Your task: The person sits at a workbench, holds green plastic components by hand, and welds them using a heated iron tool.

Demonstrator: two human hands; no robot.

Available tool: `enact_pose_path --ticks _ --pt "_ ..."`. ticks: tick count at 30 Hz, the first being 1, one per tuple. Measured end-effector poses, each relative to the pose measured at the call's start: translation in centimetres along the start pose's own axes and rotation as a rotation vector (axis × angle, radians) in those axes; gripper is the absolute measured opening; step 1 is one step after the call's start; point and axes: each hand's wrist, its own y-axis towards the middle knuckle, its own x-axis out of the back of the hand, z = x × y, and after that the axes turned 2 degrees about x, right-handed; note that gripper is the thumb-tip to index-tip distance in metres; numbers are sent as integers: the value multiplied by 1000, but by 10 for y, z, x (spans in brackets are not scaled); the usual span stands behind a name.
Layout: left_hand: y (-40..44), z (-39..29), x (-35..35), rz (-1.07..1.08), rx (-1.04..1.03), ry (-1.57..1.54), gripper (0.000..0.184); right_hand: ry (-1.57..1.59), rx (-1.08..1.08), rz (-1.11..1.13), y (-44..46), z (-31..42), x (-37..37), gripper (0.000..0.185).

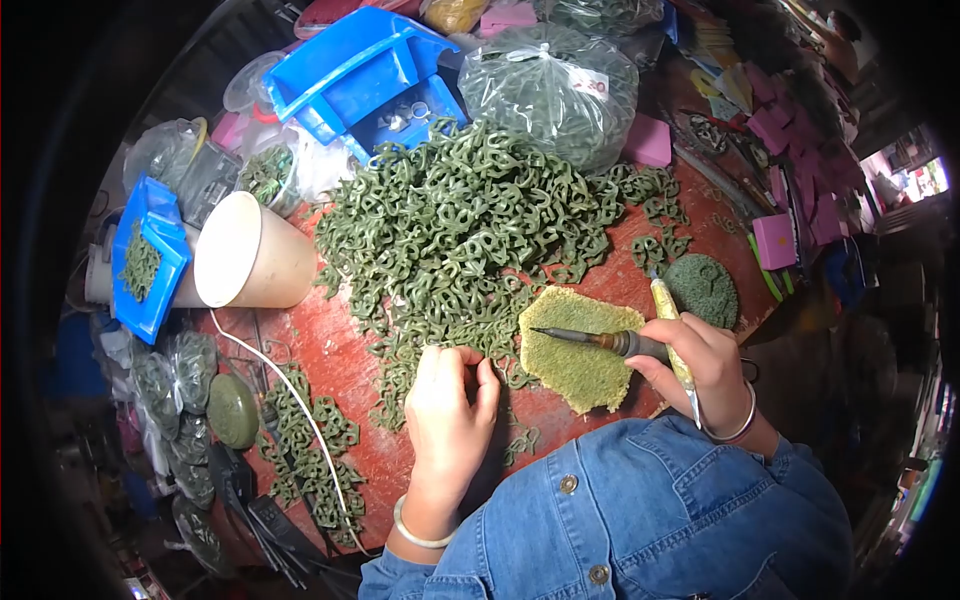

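My left hand [452, 400] is at the near edge of a big heap of small green looped pieces [470, 210], its fingers curled together. What lies between its fingertips, if anything, is hidden. My right hand [705, 365] grips a soldering iron [640, 346] with a dark pointed tip. That tip lies over a yellow-green rough slab [570, 375] on the red tabletop [345, 355]. A thin knife-like tool with a yellowish wrapped handle [668, 310] is also held in my right hand, across the iron. Just beyond it sits a round dark-green textured disc [703, 290].
A white tub [255, 250] lies tipped at the left, near a white cable [290, 385]. Blue bins [350, 75] and a full clear bag [550, 95] stand at the back. Pink blocks [773, 240] line the right. More green pieces [305, 435] and a green disc [232, 411] are at left.
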Motion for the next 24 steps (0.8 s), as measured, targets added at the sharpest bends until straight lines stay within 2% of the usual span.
enact_pose_path --ticks 8,24 --pt "1 -1 0 -27 5 -92 13 -7 -2 9 -1 0 0 31" --pt "2 -1 -6 -29 11 -28 14 -11 0 -6 -3 -1 1 32"
